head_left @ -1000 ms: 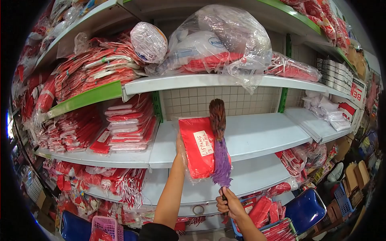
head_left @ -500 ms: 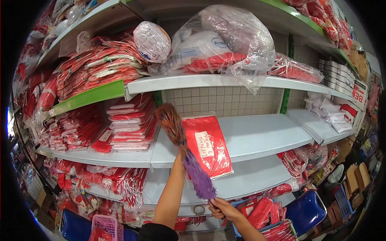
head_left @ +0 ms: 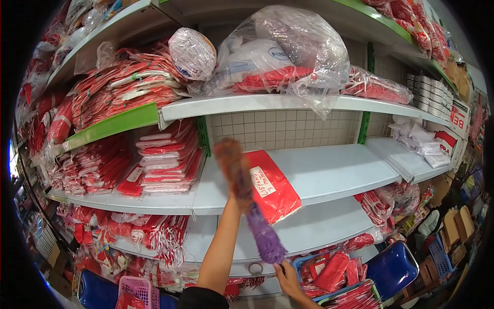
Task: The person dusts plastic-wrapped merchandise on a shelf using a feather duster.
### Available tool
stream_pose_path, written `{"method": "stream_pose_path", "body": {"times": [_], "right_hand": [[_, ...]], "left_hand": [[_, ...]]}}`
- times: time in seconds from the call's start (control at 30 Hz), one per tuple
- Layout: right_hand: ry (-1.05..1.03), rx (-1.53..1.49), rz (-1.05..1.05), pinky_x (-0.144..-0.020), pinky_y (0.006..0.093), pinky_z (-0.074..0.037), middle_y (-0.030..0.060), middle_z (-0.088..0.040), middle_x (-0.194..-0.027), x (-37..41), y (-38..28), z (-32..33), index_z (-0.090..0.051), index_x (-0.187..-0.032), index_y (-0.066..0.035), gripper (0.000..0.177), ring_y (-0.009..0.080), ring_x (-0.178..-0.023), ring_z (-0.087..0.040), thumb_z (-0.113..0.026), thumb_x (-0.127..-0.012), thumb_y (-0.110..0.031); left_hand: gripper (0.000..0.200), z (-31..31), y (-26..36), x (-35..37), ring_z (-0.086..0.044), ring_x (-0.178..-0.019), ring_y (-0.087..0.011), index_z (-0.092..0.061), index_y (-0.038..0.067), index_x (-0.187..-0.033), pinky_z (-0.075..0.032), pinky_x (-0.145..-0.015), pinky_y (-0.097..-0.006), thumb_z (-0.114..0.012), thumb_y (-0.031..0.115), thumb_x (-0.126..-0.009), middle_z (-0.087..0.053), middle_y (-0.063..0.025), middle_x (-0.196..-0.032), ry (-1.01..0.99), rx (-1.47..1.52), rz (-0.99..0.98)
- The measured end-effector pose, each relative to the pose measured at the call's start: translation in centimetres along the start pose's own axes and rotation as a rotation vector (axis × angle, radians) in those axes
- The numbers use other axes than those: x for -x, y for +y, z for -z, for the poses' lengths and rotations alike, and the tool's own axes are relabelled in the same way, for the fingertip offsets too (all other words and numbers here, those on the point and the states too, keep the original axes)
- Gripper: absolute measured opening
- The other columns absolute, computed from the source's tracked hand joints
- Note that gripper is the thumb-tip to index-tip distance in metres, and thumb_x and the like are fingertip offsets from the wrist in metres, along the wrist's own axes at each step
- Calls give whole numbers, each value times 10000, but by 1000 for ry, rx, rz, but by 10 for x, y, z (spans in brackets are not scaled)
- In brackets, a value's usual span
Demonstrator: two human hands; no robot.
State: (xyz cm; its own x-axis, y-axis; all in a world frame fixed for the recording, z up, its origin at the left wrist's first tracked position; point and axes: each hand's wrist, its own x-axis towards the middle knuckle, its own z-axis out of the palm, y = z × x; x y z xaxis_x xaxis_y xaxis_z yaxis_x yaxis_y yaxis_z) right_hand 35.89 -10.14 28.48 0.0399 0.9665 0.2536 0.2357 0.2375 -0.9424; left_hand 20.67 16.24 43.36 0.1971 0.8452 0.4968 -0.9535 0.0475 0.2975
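A long fluffy duster (head_left: 265, 234), brown-orange at its upper end and purple below, slants across the middle of the view. My right hand (head_left: 286, 274) is closed at the duster's lower end. A flat red package (head_left: 278, 188) with a handwritten paper label lies tilted over the front of the middle shelf (head_left: 334, 172), partly behind the duster. My left hand (head_left: 235, 198) is at the package's left edge; the duster and its blur cover its fingers.
Stacked red and white packages (head_left: 167, 159) stand left of the package. Above, a large clear plastic bag (head_left: 293, 56) overhangs the upper shelf edge (head_left: 257, 103). Below are a pink basket (head_left: 135, 286), a blue lid-like object (head_left: 393, 270) and a blue basket (head_left: 303, 262) of red packets.
The duster has shifted right and blurred at its upper end. The red package has tilted further, its lower end swung right. My right hand has moved slightly right and down.
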Motion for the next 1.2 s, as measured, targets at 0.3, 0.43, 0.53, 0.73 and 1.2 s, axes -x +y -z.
{"method": "stream_pose_path", "body": {"times": [0.3, 0.43, 0.53, 0.73, 1.2], "right_hand": [[-11, -127, -194, -429, 248, -326, -10, -424, -550, -35, -6, 35, -518, -980, -47, 250, 79, -461, -389, -429, -968, -280], [-42, -176, -177, -417, 240, -312, -21, -414, -560, -37, -26, 46, -495, -937, -64, 225, 70, -456, -374, -415, -976, -270], [-304, -168, -111, -396, 238, -300, -25, -398, -548, -33, -29, 45, -451, -841, -69, 248, 72, -432, -357, -417, -976, -274], [-7, -323, -249, -360, 220, -261, -22, -389, -540, -44, -29, 52, -421, -803, -90, 289, 60, -405, -341, -426, -971, -326], [-290, -198, -195, -461, 242, -341, -5, -396, -536, -41, -23, 70, -481, -844, -34, 273, 66, -485, -395, -462, -960, -281]], "left_hand": [[529, 12, -3, 0, -624, -816, -240, -540, 112, -1120, -527, -742, -381, -346, 548, -892, -629, -77, -991, 342, -397, 138], [496, 5, -9, -2, -627, -782, -231, -552, 108, -1066, -536, -702, -360, -369, 534, -890, -631, -72, -941, 396, -349, 81], [523, 57, -14, -16, -623, -823, -229, -546, 104, -1094, -525, -740, -365, -373, 551, -884, -628, -70, -979, 469, -324, -79], [578, 17, -11, -4, -601, -943, -234, -522, 91, -1181, -494, -822, -360, -385, 562, -876, -607, -79, -1082, 396, -357, 69], [500, 67, -11, -28, -597, -926, -238, -538, 77, -1115, -498, -824, -374, -383, 506, -910, -608, -81, -1047, 370, -378, -223]]}}
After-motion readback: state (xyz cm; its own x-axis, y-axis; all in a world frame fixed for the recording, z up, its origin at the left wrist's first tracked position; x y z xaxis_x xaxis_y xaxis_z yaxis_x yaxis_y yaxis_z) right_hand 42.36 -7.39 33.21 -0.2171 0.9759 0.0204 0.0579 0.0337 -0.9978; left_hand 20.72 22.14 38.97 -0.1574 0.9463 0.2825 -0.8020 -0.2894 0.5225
